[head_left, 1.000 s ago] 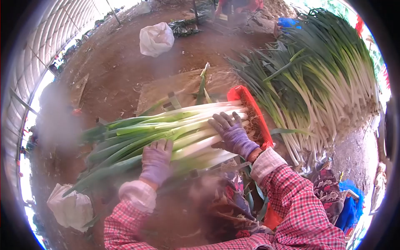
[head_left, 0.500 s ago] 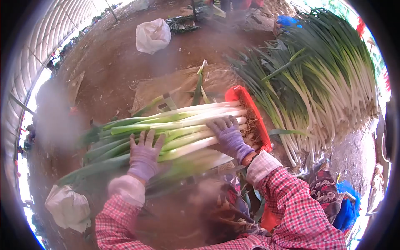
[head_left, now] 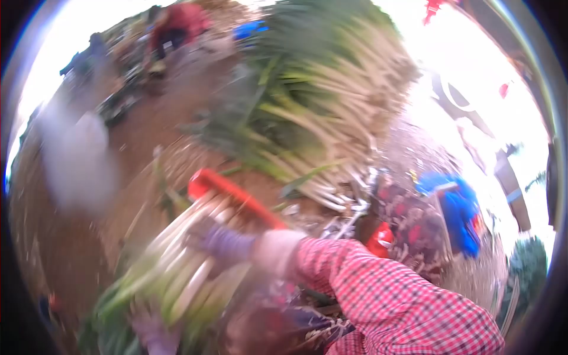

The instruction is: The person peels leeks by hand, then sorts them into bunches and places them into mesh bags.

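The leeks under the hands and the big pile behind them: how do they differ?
The bunch of leeks is small; the pile of leeks is far larger. The bunch's white ends point up and right in the picture, toward a red panel; the pile's point right and down. The right hand and left hand are at the bunch, neither at the pile. Both show pale stalks and green leaves.

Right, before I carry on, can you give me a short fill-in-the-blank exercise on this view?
1. The purple-gloved left hand lies over the green part of the long leeks, the purple-gloved right hand over their ____ part.
2. Nearer the long red guard is the ____ hand.
3. To the picture's right of the dark flowered fabric, the crumpled bundle is coloured ____.

Missing words: white; right; blue.
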Demonstrator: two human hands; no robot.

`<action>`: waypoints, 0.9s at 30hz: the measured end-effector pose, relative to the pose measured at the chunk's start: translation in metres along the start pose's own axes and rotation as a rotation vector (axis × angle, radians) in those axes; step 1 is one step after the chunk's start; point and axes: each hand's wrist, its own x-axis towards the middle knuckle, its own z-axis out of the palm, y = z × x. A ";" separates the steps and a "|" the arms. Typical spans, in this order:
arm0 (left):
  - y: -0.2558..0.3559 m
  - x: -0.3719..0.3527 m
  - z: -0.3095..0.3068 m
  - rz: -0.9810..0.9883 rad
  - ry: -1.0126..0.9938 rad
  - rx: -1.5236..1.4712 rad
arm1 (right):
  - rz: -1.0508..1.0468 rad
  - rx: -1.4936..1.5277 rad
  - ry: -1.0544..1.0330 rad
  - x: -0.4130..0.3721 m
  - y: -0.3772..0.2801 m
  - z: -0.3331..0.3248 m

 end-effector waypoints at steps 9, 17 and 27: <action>0.025 0.010 -0.028 -0.002 -0.248 0.309 | 0.007 0.076 -0.009 -0.005 0.014 0.028; 0.020 0.033 -0.002 -0.018 -0.255 0.346 | 0.109 0.133 -0.119 -0.039 -0.024 -0.036; 0.342 0.059 -0.183 0.967 0.203 -0.930 | 0.773 -0.161 -0.198 -0.303 0.157 -0.146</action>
